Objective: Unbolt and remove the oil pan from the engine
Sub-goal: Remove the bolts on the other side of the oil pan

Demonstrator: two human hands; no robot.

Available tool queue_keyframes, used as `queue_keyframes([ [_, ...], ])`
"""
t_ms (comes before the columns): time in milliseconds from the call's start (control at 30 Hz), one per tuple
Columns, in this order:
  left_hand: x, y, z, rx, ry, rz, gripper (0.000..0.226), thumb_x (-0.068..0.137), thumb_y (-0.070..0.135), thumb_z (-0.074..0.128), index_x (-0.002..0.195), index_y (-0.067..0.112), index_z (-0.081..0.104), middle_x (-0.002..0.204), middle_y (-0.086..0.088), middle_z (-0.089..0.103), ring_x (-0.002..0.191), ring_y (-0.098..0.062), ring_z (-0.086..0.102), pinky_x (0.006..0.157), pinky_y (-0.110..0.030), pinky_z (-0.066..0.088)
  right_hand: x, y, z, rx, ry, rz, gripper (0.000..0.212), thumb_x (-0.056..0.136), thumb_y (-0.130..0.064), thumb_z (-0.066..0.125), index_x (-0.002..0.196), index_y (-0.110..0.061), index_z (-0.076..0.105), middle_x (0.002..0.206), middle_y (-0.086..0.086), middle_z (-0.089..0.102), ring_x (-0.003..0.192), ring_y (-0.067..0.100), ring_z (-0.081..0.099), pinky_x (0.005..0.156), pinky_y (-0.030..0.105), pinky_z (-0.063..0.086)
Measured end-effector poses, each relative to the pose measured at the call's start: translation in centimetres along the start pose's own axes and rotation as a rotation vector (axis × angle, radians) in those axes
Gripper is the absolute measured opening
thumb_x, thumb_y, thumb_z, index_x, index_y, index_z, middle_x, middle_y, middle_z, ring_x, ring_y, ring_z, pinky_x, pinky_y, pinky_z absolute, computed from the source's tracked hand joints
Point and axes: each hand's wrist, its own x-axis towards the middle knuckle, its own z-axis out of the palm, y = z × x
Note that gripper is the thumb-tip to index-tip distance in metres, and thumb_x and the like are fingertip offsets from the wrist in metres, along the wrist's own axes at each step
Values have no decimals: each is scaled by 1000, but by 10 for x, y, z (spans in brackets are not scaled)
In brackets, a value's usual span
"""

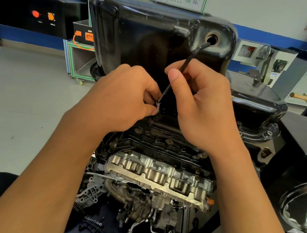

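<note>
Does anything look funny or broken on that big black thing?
One thing stands out: a thin black rod runs into the open round hole at the upper right of the oil pan. The right hand grips its middle, the left hand pinches its lower end. No spill or damage shows.

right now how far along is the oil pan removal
Done: drain hole looks open, no plug seen. In hand: left hand and right hand pinch a thin black bent tool reaching that hole. Left: oil pan sits on the engine, not yet lifted off.
</note>
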Motion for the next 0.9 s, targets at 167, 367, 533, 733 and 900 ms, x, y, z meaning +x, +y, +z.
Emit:
queue_keyframes([
  [167,-1,5,8,20,34,25,10,88,33,70,89,24,74,78,9,71,78,-12,67,76,-40,57,-1,1,-7,-54,-51,-6,17,104,-14,49,103,-11,65,64,-20,45,62,-5,51,59,7,36],
  [367,-2,13,5,-237,200,105,8,89,20,71,94,24,76,79,12,74,75,1,69,69,-13,53,2,1,-22,166,115,3,18,105,-17,46,95,-17,61,67,-13,51,57,6,47,56,24,38],
  [533,2,44,18,-924,150,-32,15,93,10,64,101,19,73,88,1,78,78,-15,75,52,-18,52,-1,0,-60,441,419,105,25,105,-22,44,85,-21,59,59,-8,58,49,9,46,46,20,37],
  [733,13,106,65,-1287,-101,-93,16,84,19,66,96,18,76,99,-12,76,87,-25,75,58,-21,54,-30,10,-156,488,703,197,32,102,-28,46,75,-26,64,55,-8,57,48,8,49,45,18,37],
  [900,28,192,119,-1394,-238,-26,13,85,17,69,92,26,76,102,-13,76,89,-28,75,58,-22,55,-74,23,-248,320,936,235,38,102,-28,47,68,-29,64,52,-9,55,47,7,48,43,18,36],
])
